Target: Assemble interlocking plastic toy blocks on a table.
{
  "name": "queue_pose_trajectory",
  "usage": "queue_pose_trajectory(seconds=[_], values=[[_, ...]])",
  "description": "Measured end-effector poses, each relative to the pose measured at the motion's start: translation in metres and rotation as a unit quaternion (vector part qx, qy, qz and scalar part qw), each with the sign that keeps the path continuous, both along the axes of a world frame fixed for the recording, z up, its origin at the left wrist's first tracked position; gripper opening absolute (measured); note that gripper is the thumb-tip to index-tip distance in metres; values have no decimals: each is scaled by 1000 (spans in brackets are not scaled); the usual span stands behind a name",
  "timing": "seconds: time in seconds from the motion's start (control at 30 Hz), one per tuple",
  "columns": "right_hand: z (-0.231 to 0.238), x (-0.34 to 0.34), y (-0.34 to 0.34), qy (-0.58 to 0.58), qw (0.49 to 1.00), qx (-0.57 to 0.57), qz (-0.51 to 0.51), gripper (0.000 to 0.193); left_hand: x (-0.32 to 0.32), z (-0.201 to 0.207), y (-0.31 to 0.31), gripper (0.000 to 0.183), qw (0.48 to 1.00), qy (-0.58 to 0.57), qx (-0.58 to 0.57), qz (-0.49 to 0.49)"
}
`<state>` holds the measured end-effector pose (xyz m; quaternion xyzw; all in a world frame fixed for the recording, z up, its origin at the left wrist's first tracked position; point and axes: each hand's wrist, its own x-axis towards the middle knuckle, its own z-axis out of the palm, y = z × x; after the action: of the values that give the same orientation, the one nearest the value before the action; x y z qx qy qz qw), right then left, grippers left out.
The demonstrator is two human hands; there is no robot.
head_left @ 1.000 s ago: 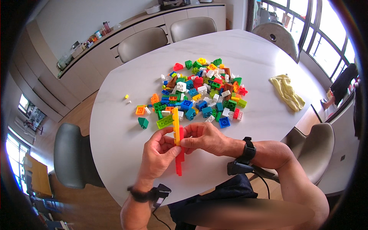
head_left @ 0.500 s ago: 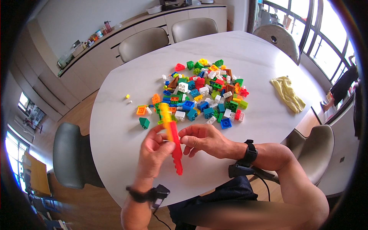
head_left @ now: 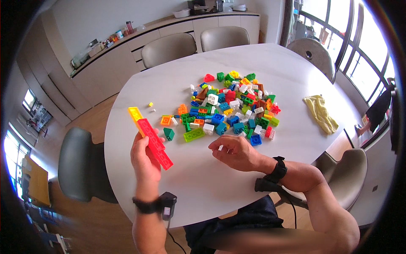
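Observation:
My left hand (head_left: 146,154) is closed around a long stick of joined toy bricks (head_left: 154,143), red along most of its length with yellow at the upper left end. The stick slants above the table, its red end pointing down to the right. My right hand (head_left: 237,153) hovers at the near edge of a heap of loose toy bricks (head_left: 230,103), fingers loosely curled and slightly apart. Nothing shows in it. Closest to it lie a blue brick (head_left: 255,140) and a teal brick (head_left: 238,128). A flat lime-green brick (head_left: 194,135) lies between the two hands.
The white table (head_left: 186,186) has a yellow cloth (head_left: 321,114) at its right. A tiny yellow piece (head_left: 150,104) lies apart on the left, and a dark green brick (head_left: 168,134) sits beside my left hand. Chairs surround the table; cables hang from both wrist straps.
My left hand has carried the red and yellow stick leftward, away from my right hand. My right hand has separated from it and shifted slightly right. The view has shifted a little.

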<state>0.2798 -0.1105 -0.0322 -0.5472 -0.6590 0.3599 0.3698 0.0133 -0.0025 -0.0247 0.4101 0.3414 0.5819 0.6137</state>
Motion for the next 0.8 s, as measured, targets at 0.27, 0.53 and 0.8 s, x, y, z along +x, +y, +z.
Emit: queue_pose_trajectory(seconds=[0.27,0.53,0.8], values=[[-6,-32,32,-209,968,141,24,33,-4,4,0,50,999,-14,-29,-12],[-7,-48,53,-353,926,132,18,23,0,6,0,49,999,-26,-30,-17],[7,-43,21,-114,992,-2,48,28,8,6,-7,50,999,12,-17,-41]])
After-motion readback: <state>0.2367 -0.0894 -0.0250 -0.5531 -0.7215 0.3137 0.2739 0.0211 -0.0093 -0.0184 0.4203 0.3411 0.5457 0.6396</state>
